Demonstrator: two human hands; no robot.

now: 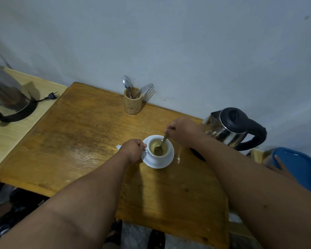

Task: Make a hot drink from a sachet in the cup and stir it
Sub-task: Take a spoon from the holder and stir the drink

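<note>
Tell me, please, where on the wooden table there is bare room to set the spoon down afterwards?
The widest bare patch of the wooden table lies left of the left hand, in front of the utensil holder. The near edge, between the forearms, is bare too. Right of the cup, the kettle and its dark base crowd things.

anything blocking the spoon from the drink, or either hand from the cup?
Nothing visible. The right hand holds the spoon with its bowl already in the cup; the left hand grips the cup's handle.
</note>
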